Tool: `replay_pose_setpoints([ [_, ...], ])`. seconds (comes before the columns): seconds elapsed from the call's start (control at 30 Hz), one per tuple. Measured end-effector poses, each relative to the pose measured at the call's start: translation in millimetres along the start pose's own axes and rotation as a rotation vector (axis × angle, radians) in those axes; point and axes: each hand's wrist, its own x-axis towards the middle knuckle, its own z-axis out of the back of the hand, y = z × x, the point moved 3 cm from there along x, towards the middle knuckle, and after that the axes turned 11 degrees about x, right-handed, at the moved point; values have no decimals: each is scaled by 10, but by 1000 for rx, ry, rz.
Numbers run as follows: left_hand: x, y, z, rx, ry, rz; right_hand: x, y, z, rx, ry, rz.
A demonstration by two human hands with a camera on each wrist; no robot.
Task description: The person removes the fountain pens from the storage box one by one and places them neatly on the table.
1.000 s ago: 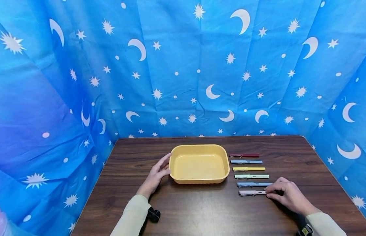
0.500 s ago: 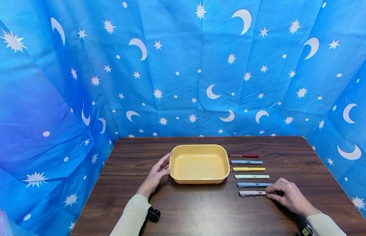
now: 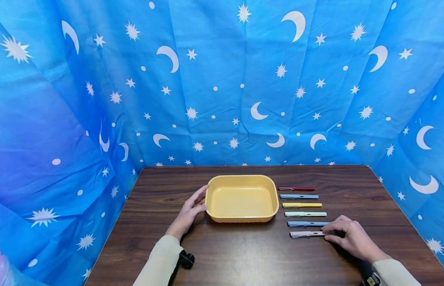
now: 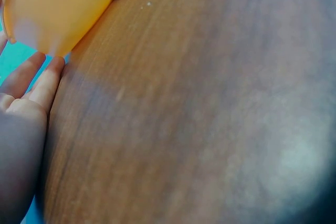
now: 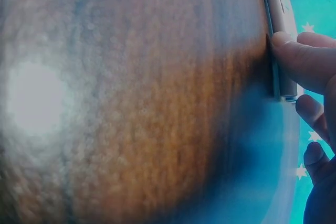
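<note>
In the head view, my left hand (image 3: 186, 214) rests against the left wall of a yellow rectangular tray (image 3: 243, 200), thumb and fingers spread along its side. The left wrist view shows the fingertips right at the side of the tray (image 4: 68, 3). On the right, my right hand (image 3: 352, 236) pinches the right end of a pale pinkish pen (image 3: 304, 234), the nearest in a column of pens. In the right wrist view, the thumb lies on the barrel of that pen (image 5: 278, 14), and its far side is hidden by the fingers.
Beyond the pale pen lie a blue pen (image 3: 305, 224), a mint green pen (image 3: 305, 214), a yellow pen (image 3: 302, 205), a grey-blue pen (image 3: 300, 196) and a dark red pen (image 3: 297, 188), clips leftward. The brown wooden table (image 3: 236, 254) backs onto a blue star-patterned cloth (image 3: 222, 99).
</note>
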Motion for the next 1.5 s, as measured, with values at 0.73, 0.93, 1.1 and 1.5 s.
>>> replay_pose_setpoints([
  [0.73, -4, -59, -10, 11, -9, 38, 223, 80, 193, -77, -62, -194],
  [0.93, -14, -59, -11, 18, 4, 40, 425, 122, 225, 21, -103, -288],
  [1.1, -22, -48, -15, 22, -3, 46, 650, 171, 197, 121, -107, -257],
  [1.5, -9, -14, -3, 19, -6, 44, 1256, 385, -39, 296, -28, -250],
])
